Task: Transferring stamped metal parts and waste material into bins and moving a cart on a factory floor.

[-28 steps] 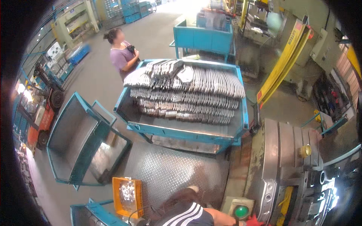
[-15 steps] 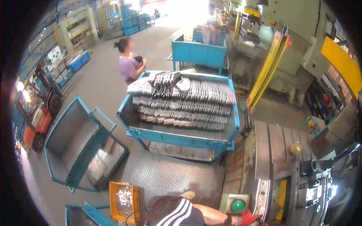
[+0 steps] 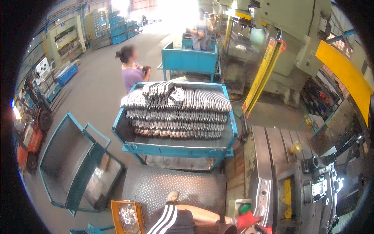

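My left arm, in a black sleeve with white stripes, reaches right along the lower edge. Its red-gloved left hand (image 3: 246,221) is closed at the lower end of a long pressed metal part (image 3: 263,197), a pale strip with holes standing along the press bed's near edge. Only a piece of my right hand (image 3: 267,229), also red-gloved, shows beside it at the bottom; its fingers are mostly cut off. Just behind the left glove, a green push button (image 3: 244,208) sits on a pale box.
A blue bin (image 3: 175,149) holds stacked rows of metal parts. A person in purple (image 3: 132,74) stands behind it; another (image 3: 201,33) is at a farther bin. An orange crate (image 3: 138,218) and a tilted blue bin (image 3: 62,167) lie left. The press bed (image 3: 260,148) is right.
The whole view has shifted, so most things sit farther left. More of the left red glove shows, now partly over the green button. The farther person's arms show more clearly.
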{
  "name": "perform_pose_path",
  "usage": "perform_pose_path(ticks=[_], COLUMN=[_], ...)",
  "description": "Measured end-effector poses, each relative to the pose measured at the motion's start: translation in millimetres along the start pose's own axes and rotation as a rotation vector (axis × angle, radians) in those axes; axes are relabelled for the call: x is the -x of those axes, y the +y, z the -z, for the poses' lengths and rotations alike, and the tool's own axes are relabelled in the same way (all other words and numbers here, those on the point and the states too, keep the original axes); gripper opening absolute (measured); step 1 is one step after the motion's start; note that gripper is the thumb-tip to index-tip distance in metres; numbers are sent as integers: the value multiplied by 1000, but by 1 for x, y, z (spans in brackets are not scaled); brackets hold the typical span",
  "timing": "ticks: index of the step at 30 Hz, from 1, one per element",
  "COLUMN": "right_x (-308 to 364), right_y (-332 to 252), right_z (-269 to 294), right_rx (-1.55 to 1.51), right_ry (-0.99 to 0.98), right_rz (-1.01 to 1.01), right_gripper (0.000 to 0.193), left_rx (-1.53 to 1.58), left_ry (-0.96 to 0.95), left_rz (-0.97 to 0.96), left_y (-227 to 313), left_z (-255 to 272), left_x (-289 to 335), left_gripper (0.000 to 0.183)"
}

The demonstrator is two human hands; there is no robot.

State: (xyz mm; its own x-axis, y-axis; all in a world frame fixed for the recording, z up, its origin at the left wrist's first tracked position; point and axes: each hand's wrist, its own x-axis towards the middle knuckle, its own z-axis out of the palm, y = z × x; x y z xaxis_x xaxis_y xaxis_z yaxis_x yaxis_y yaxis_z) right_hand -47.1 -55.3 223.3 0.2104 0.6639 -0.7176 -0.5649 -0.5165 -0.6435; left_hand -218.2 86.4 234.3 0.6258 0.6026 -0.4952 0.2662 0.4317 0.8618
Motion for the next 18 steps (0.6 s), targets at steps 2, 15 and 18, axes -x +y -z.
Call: perform_pose_path(ticks=[2, 15, 18], right_x=[-4, -125, -146], right_y=[-6, -67, -87], right_z=[-38, -348, -443], right_rx=[71, 409, 432], right_ry=[42, -52, -154], right_rz=[91, 382, 355], right_gripper=[28, 38, 45], left_rx=[70, 194, 138], left_ry=[-88, 73, 254], left_rz=[-30, -125, -185], left_y=[12, 15, 19], left_z=[30, 294, 371], left_x=[-2, -89, -96], left_gripper=[73, 67, 66])
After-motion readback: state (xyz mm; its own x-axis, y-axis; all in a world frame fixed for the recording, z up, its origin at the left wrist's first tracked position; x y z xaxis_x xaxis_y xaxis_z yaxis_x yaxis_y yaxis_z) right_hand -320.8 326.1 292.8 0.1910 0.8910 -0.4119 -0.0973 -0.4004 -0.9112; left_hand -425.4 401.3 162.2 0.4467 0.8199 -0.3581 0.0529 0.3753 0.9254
